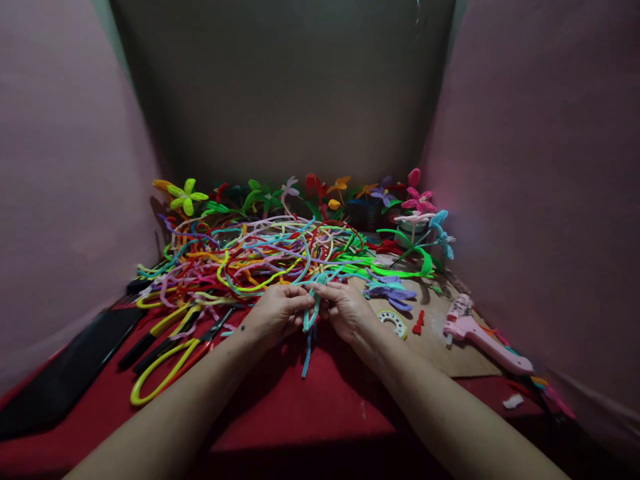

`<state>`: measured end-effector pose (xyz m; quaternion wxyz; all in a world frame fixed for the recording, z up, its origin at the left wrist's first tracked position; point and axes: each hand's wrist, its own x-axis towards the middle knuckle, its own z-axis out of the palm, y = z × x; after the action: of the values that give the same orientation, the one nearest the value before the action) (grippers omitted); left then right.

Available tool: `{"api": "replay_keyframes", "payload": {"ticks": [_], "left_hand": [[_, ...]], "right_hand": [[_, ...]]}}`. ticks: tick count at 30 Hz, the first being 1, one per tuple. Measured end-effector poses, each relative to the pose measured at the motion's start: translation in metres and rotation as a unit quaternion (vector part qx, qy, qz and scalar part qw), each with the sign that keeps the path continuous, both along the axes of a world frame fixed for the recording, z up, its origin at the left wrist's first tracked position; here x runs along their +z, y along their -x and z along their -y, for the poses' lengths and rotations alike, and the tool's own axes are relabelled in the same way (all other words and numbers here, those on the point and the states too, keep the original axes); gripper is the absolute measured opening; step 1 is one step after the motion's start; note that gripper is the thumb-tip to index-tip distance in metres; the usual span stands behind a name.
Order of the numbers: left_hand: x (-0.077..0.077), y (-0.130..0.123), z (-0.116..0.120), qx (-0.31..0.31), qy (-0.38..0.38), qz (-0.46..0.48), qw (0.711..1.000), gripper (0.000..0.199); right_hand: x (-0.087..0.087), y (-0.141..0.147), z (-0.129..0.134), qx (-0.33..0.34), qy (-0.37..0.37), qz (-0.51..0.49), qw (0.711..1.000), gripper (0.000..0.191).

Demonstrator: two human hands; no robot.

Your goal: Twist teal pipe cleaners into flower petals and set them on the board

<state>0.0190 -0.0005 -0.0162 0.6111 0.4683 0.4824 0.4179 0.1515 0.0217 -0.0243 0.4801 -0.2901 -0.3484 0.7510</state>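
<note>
pink side panels (540, 167) rise at left and right, and a dark grey back panel (285, 87) closes off the far side, so the room for moving lies in the middle and toward the near edge. the surface (280, 413) wears smooth red cloth, showing as a broad strip between the forearms. across its middle sprawls a tangled heap of fuzzy chenille stems (270, 253) in many colours, its ragged near edge reaching close to the hands. behind it runs a row of chenille flowers (187, 197) with rounded petals. at far left a flat, smooth black object (75, 373) lies aslant. to the right, a flat tan cardboard sheet (460, 360) shows a straight near edge, and a pink glue gun (487, 339) lies partly on it, its handle crossing the right edge.

the left hand (283, 310) and right hand (347, 310) meet just beyond the red strip, each grip pinched on an aqua chenille loop (310, 320), narrow and fuzzy, held upright between the fingertips; a thin blue strand (307, 360) hangs below it. near the left forearm lie scissors (203, 348) with a wide yellow handle ring. smaller still, on the cardboard: a perforated white-and-yellow ring (401, 327), then a slim red piece (419, 323).
</note>
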Motion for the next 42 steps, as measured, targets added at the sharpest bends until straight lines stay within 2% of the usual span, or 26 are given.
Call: {"api": "replay_keyframes", "payload": {"ticks": [9, 15, 18, 22, 25, 29, 31, 32, 36, 40, 42], "left_hand": [[0.007, -0.003, 0.003, -0.050, -0.017, -0.072, 0.996, 0.030], [0.004, 0.000, 0.003, -0.098, -0.052, -0.044, 0.993, 0.026], [0.008, 0.003, 0.003, -0.112, -0.058, -0.066, 0.990, 0.025], [0.016, 0.004, 0.005, -0.069, -0.085, -0.126, 0.986, 0.023], [0.017, 0.003, 0.007, -0.042, -0.178, -0.148, 0.972, 0.022], [0.013, 0.002, 0.007, -0.059, -0.336, -0.226, 0.912, 0.014], [0.013, 0.002, 0.008, -0.053, -0.375, -0.259, 0.888, 0.013], [0.014, 0.002, 0.009, -0.048, -0.381, -0.263, 0.885, 0.015], [0.022, 0.002, 0.013, -0.044, -0.350, -0.235, 0.906, 0.026], [0.025, 0.002, 0.015, 0.010, -0.361, -0.205, 0.910, 0.015], [0.026, 0.003, 0.014, 0.014, -0.352, -0.193, 0.916, 0.012]], "right_hand": [[0.002, 0.000, 0.000, -0.046, 0.018, 0.004, 0.999, 0.020], [0.006, 0.000, -0.001, -0.069, 0.081, -0.012, 0.994, 0.019], [0.004, -0.002, -0.003, -0.062, 0.066, -0.013, 0.996, 0.016], [0.003, -0.006, -0.005, -0.076, 0.027, 0.001, 0.997, 0.017], [0.004, -0.009, -0.005, -0.081, 0.026, 0.001, 0.996, 0.021], [0.004, -0.009, -0.006, -0.083, 0.035, -0.015, 0.996, 0.025], [0.003, -0.008, -0.006, -0.077, 0.037, -0.013, 0.996, 0.027], [0.002, -0.008, -0.005, -0.075, 0.037, -0.012, 0.996, 0.027], [0.003, -0.007, -0.004, -0.075, 0.043, -0.010, 0.996, 0.024], [0.006, -0.006, -0.001, -0.054, 0.056, -0.011, 0.997, 0.021], [0.005, -0.005, 0.000, -0.048, 0.041, -0.012, 0.998, 0.020]]}}
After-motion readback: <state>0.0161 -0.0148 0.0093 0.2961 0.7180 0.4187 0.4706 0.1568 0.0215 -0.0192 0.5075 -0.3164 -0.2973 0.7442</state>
